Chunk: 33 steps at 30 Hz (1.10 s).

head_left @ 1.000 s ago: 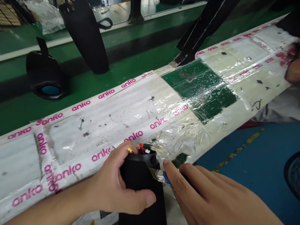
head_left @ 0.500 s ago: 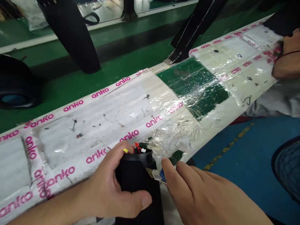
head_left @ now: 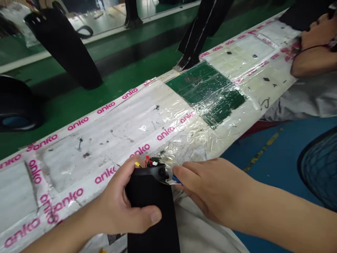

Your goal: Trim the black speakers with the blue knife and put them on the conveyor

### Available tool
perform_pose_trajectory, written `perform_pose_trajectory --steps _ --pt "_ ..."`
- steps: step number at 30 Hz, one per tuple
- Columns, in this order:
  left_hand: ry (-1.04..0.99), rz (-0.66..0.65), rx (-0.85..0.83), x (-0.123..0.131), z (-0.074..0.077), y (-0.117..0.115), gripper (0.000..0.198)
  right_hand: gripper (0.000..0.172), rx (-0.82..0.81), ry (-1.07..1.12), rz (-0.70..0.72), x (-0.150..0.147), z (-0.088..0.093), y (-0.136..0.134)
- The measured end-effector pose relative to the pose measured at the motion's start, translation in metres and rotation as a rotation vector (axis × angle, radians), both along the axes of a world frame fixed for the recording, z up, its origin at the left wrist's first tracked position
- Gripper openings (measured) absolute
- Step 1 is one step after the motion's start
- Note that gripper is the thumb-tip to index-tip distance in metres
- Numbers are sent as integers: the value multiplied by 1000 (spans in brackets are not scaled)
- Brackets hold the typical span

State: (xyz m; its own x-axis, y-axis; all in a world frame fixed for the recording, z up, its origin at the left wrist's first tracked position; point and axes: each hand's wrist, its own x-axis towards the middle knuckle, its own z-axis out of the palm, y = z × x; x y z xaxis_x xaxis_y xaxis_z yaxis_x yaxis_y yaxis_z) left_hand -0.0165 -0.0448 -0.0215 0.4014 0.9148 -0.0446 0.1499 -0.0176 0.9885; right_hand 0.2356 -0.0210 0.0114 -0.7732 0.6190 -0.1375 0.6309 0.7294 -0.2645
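My left hand (head_left: 123,203) is wrapped around a black cloth-covered housing (head_left: 155,228), thumb across its front and fingers behind the top. The housing stands roughly upright at the table's near edge, and its dark plastic end piece (head_left: 155,172) faces up. Red wires (head_left: 147,160) with a white plug (head_left: 155,163) and a yellow plug (head_left: 137,164) stick out of the top. At the end piece's right corner, my right hand (head_left: 202,182) grips a small blue-handled tool (head_left: 176,178) with a metal blade. The blade meets the rim there; most of the handle is hidden by my fingers.
A table (head_left: 110,140) covered with taped plastic film runs diagonally, with a green patch (head_left: 207,95) on it. Black housings (head_left: 65,49) stand on the green belt (head_left: 118,59) behind. A co-worker's hand (head_left: 316,42) rests at far right, above a mesh basket (head_left: 321,168).
My right hand has moved up and slightly left, bringing the tool's blade closer against the end piece's corner. My left hand still holds the housing. The whole view has shifted a little.
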Motion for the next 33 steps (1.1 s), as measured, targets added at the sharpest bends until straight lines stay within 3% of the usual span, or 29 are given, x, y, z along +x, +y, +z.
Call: perform_pose_trajectory --steps 5,8,11,14,17,19,21,23,26,29,31,33 --pt "92 -56 95 -13 -2 1 56 22 192 252 -125 22 11 -9" --pt "174 -73 78 -22 2 3 65 19 116 306 -223 23 10 -23" --pt "312 -89 101 -29 21 2 83 16 -131 369 -291 6 7 -39" --pt "532 -144 174 -35 49 -2 91 26 -603 449 -381 -17 3 -50" --pt "626 -157 150 -33 70 -5 77 26 -992 527 -429 -31 -6 -53" --pt "649 -123 84 -29 73 -4 52 26 -1067 556 -428 -33 -13 -52" --pt "650 -94 -6 -26 66 0 41 27 -984 560 -414 -29 -16 -50" --pt "554 -75 -83 -24 52 3 43 29 -761 564 -401 -21 -14 -49" --pt "143 -66 -122 -22 28 7 51 31 -333 498 -409 -11 -6 -51" --pt "-253 -76 -194 -23 12 13 61 28 25 394 -323 -7 -4 -50" --pt "-236 -153 -231 -26 10 18 57 28 138 353 -210 -10 -8 -46" --pt "-85 -240 -200 -31 13 22 48 27 164 329 -128 -14 -14 -42"
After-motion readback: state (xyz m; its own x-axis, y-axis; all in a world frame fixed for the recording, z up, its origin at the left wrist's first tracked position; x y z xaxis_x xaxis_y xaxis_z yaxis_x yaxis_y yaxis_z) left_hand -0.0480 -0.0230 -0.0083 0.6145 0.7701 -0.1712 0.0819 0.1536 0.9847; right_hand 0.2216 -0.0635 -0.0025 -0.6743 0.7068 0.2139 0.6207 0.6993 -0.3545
